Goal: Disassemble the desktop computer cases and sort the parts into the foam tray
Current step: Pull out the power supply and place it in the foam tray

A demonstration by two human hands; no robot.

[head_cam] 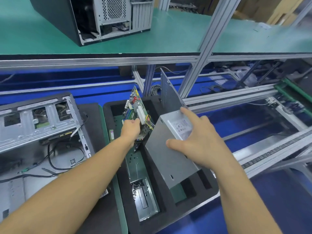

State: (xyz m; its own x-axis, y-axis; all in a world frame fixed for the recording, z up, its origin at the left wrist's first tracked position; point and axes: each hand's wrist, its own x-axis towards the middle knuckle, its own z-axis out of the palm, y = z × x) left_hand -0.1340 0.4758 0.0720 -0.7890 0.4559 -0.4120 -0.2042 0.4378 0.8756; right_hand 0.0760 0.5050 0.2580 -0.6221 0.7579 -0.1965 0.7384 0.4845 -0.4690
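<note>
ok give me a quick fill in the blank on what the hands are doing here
1. The left hand grips the ___ above the foam tray.
2. The right hand rests on the ___.
3. A second case stands on the ___ shelf.

Missing words: motherboard; power supply; green.

Foam tray [162, 190] dead centre, below the person. Opened case [38, 122] just left of it, lying on its side. Motherboard [135, 107] stands on edge in the tray's far-left slot, left hand [130, 130] gripping it. Power supply [165, 156] tilted over the right-hand slots, right hand [197, 141] spread on top. Flat panel [168, 93] upright at the tray's far edge. Metal bracket [145, 200] lies in the near slot. Second case [94, 17] on the raised shelf behind.
</note>
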